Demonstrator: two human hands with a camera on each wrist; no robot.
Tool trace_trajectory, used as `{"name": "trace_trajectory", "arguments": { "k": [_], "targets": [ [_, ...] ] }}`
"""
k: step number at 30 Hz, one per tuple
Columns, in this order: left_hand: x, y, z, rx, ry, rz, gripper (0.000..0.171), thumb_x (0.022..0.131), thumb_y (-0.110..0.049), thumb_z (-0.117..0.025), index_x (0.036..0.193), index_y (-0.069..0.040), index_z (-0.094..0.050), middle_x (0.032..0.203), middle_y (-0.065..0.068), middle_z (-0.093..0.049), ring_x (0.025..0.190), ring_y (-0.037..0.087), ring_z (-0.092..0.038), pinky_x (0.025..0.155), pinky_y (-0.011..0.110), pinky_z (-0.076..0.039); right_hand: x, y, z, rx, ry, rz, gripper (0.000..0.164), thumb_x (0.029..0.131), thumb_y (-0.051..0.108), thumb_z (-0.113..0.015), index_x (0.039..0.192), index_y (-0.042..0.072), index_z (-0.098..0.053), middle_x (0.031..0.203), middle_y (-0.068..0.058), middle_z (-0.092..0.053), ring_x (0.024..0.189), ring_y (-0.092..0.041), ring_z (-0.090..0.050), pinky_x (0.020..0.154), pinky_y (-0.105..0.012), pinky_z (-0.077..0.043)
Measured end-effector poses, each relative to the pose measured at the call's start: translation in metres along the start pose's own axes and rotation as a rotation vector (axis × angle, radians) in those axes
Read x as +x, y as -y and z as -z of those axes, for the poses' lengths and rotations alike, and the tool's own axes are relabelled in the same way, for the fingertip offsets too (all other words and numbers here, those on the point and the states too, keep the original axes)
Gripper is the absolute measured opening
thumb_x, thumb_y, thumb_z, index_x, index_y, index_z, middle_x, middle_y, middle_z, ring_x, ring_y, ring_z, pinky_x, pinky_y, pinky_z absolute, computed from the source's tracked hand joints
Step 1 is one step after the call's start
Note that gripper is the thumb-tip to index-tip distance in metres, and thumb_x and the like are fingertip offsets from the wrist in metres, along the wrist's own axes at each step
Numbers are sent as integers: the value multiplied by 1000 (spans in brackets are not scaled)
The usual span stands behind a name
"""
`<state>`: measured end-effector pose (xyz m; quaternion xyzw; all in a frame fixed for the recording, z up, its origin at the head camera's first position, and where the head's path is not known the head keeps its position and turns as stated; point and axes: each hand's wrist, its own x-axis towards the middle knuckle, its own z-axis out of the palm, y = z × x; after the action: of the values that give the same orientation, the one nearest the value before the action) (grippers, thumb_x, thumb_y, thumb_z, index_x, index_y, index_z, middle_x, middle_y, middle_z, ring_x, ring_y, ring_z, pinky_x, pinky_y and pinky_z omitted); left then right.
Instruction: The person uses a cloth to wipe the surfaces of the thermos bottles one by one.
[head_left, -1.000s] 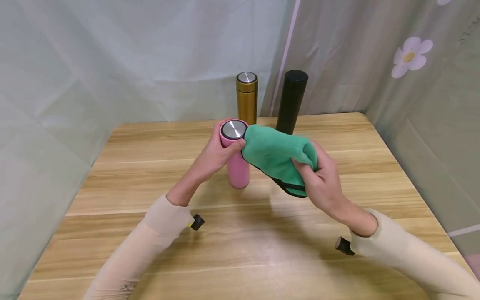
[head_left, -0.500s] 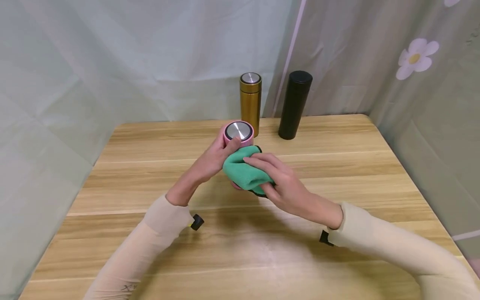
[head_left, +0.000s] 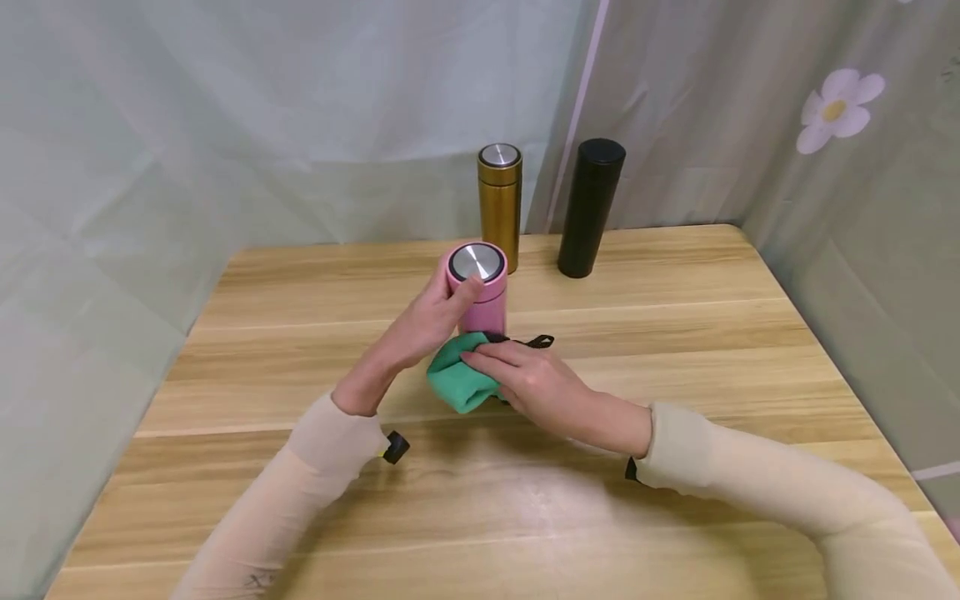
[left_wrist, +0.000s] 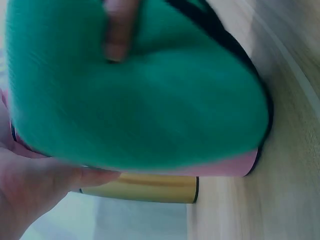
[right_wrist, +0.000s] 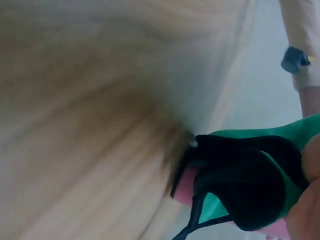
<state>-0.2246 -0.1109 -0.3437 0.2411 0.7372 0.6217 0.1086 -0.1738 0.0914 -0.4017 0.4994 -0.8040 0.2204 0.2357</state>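
My left hand grips a pink thermos near its top, the thumb by the silver disc of its lid. My right hand holds a folded green cloth with black edging against the front of the thermos, lower down. The cloth hides the lower part of the thermos in the head view. In the left wrist view the cloth covers most of the thermos, with one right fingertip pressing on it. A black loop hangs from the cloth in the right wrist view.
Behind the pink thermos a gold thermos stands upright on the wooden table. A black thermos stands to its right near the back edge. Pale curtains hang behind and at both sides.
My right hand has brought the cloth left from beside the pink thermos onto its front, then slid it downward. The left hand keeps its grip; the thermos has shifted slightly right.
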Motion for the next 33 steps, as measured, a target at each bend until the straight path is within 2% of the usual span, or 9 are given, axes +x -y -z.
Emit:
{"name": "trace_trajectory", "arguments": {
  "k": [4, 9, 13, 18, 21, 25, 28, 31, 33],
  "targets": [
    [1, 1, -4, -4, -17, -13, 107, 85, -79, -54, 160, -11, -20, 154, 11, -40, 140, 24, -41, 120, 47, -30, -2, 5, -11, -26, 159, -7, 43, 93, -7, -69, 134, 5, -66, 136, -11, -66, 128, -23, -61, 99, -36, -54],
    [4, 2, -10, -19, -19, -17, 109, 83, -79, -55, 161, -11, -20, 154, 11, -40, 138, 24, -42, 119, 48, -32, -4, 7, -18, -41, 369, -56, 47, 92, -9, -68, 136, 8, -65, 143, -11, -61, 131, -23, -59, 95, -36, -56],
    [7, 1, -13, -16, -17, -19, 113, 82, -82, -56, 160, -9, -19, 154, 13, -39, 138, 25, -42, 118, 49, -33, -9, 5, -17, 22, 443, -117, 48, 90, -13, -66, 133, 9, -66, 139, -9, -64, 125, -22, -63, 93, -35, -57],
    [8, 0, -12, 25, -37, 2, 118, 79, -86, -53, 159, -8, -19, 154, 14, -39, 139, 26, -41, 118, 49, -32, -13, -1, -5, 191, 496, -247, 46, 88, -16, -61, 127, 9, -67, 121, -6, -70, 103, -18, -70, 84, -32, -59],
    [7, 1, -11, 36, -55, 20, 119, 77, -87, -53, 159, -7, -20, 154, 15, -39, 139, 26, -41, 118, 49, -33, -17, -9, 5, 271, 506, -340, 43, 86, -16, -60, 121, 7, -68, 105, -5, -71, 84, -16, -66, 72, -29, -56],
    [4, 2, -10, 33, -71, 34, 115, 81, -84, -56, 159, -7, -20, 154, 15, -39, 138, 27, -42, 117, 49, -35, -27, -24, 20, 351, 474, -469, 44, 82, -15, -59, 120, 3, -70, 108, -7, -72, 89, -18, -64, 79, -33, -56],
    [4, 4, -9, 19, -94, 39, 96, 94, -61, -67, 158, -7, -20, 152, 14, -41, 136, 28, -45, 115, 48, -39, -37, -39, 32, 424, 404, -566, 45, 83, -14, -56, 121, 2, -73, 119, -10, -72, 105, -21, -64, 90, -40, -55],
    [5, 5, -10, 11, -135, 39, 85, 95, -28, -77, 157, -9, -23, 148, 13, -45, 133, 28, -49, 112, 47, -43, -47, -53, 41, 509, 326, -683, 29, 87, -12, -56, 104, 3, -75, 103, -9, -72, 94, -21, -63, 81, -37, -53],
    [5, 5, -12, 24, -165, 40, 86, 90, -17, -81, 156, -11, -26, 146, 11, -48, 131, 27, -50, 110, 47, -44, -52, -60, 46, 565, 281, -794, 17, 91, -7, -59, 87, 5, -70, 88, -6, -67, 81, -19, -58, 72, -34, -48]
  ]
}}
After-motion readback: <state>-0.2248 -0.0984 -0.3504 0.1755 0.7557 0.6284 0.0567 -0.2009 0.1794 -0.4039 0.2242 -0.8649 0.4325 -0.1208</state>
